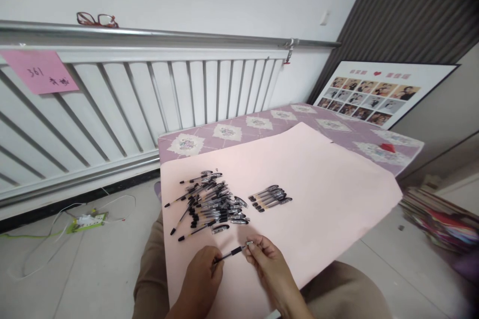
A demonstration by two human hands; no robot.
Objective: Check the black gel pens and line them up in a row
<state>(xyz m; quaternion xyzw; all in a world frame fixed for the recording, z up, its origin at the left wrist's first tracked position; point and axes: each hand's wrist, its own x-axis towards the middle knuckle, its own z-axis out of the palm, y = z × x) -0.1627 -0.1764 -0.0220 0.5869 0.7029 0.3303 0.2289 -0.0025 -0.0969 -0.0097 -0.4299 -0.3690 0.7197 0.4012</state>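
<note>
A gel pen (pixel 232 252) with a black rubber grip and no cap over its tip lies between my two hands, above the near part of the pink sheet. My left hand (pixel 204 274) is closed round its rear end. At the tip end, my right hand (pixel 267 261) pinches with thumb and forefinger, where a small pale bit shows; the fingers partly hide it. Beyond my left hand spreads a loose pile of pens (pixel 209 204), some capped, some uncapped, with loose caps such as this black clear cap (pixel 220 229). Right of it, several capped pens (pixel 269 198) lie side by side in a row.
The pink sheet (pixel 318 199) covers most of a table with a purple patterned cloth (pixel 258 122). Behind stands a white radiator (pixel 187 89) with a pink note (pixel 41 72). A power strip (pixel 88 222) with cables lies on the floor at left. A photo board (pixel 366 94) leans at right.
</note>
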